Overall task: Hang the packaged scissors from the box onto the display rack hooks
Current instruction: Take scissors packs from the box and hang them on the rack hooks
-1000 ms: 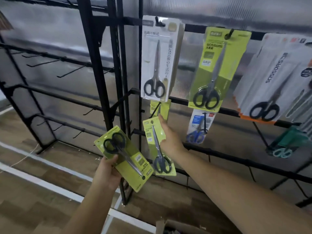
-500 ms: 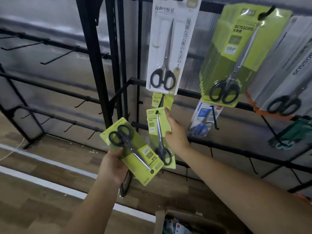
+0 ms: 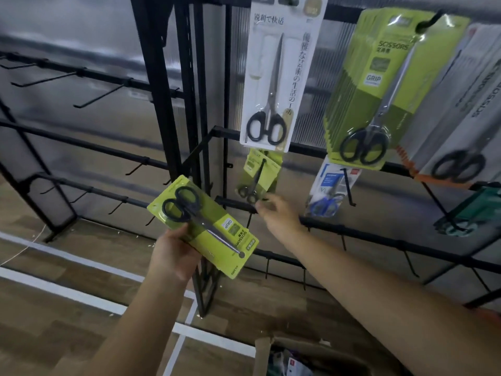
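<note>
My left hand (image 3: 173, 256) grips a lime-green pack of black-handled scissors (image 3: 202, 226), tilted with the handles up and to the left. Small green scissors packs (image 3: 257, 173) hang on a low hook of the black display rack (image 3: 160, 104). My right hand (image 3: 276, 215) sits just below and right of them, fingers loosely apart and holding nothing. The cardboard box (image 3: 273, 351) shows at the bottom edge, partly cut off.
On the upper hooks hang a white scissors pack (image 3: 273, 77), a thick stack of green packs (image 3: 379, 90) and grey-white packs (image 3: 466, 104). A blue pack (image 3: 328, 191) and a teal pack (image 3: 471, 215) hang lower. Bare hooks (image 3: 100, 97) line the left bars. Wooden floor with white tape lies below.
My right hand has let go of the small green pack, which now hangs on the low hook, and has drawn back slightly. The left hand's pack stayed roughly where it was.
</note>
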